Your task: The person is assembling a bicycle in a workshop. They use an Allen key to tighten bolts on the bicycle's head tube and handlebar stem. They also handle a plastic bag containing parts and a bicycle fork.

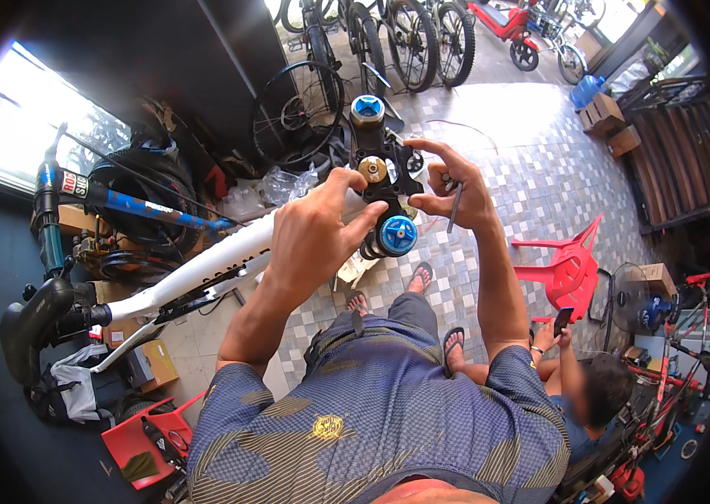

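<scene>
A white bicycle frame (195,267) runs from the left to its front end, which faces up before me. There, a black fork crown (364,143) carries a blue-topped cap (367,107) at the far leg and a blue knob (398,236) at the near one. Between them sits a gold round cap (373,169), beside a black stem (406,179). My left hand (313,223) is closed around the front end, thumb and forefinger pressed near the gold cap. With thumb and forefinger at the stem's right edge, my right hand (466,189) keeps a hex key (455,208) in its other fingers.
A clamp stand (44,311) bears the frame at left. Beyond are a loose wheel (298,113) and parked bicycles (412,46). A red plastic chair (569,273) stands right, near a seated person (598,391) with a phone. A red stool (149,441) is at lower left.
</scene>
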The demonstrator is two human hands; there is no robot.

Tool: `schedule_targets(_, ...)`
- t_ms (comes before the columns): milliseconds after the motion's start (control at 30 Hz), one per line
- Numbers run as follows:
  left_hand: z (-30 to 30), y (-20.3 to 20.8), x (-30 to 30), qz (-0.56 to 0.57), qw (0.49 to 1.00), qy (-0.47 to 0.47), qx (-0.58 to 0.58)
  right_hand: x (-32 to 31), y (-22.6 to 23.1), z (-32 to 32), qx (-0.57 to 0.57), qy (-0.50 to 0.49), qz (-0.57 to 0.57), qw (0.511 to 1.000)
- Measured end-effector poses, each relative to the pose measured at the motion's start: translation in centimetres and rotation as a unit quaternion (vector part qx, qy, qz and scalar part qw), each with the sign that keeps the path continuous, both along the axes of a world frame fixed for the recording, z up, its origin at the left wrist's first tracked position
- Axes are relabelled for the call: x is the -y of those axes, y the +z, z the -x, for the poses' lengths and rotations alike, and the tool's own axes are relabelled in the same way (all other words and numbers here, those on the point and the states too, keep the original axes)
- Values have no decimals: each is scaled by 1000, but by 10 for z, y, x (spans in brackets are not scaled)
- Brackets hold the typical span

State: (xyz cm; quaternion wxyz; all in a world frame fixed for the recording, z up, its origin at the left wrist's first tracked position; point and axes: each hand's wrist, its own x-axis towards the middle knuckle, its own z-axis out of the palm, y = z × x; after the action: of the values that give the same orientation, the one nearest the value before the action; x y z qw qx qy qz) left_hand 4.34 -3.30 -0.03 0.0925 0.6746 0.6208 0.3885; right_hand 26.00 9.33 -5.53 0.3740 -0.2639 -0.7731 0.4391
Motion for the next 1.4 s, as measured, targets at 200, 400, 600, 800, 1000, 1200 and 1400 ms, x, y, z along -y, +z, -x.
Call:
schedule_targets(200, -7, -2, 6, 28, 997, 45, 60, -1, 0, 0, 5, 4, -7, 1000)
schedule_targets(400, -10, -5, 6, 30, 995, 52, 79, 0, 1, 0, 3, 1, -2, 1000)
schedule_targets(600, -11, -2, 6, 37, 994, 57, 80, -2, 1, 0, 7, 3, -14, 1000)
schedule_targets(800, -12, -1, 5, 36, 996, 55, 63, -2, 2, 0, 10, 3, -8, 1000)
schedule_targets(1000, -12, 0, 4, 45, 996, 52, 60, -3, 3, -1, 12, 4, -15, 1000)
schedule_targets(1200, -12, 1, 4, 50, 996, 51, 63, -3, 2, -1, 11, 8, -8, 1000)
schedule_targets(1400, -5, 2, 4, 82, 992, 37, 91, -3, 4, -1, 16, 9, -6, 1000)
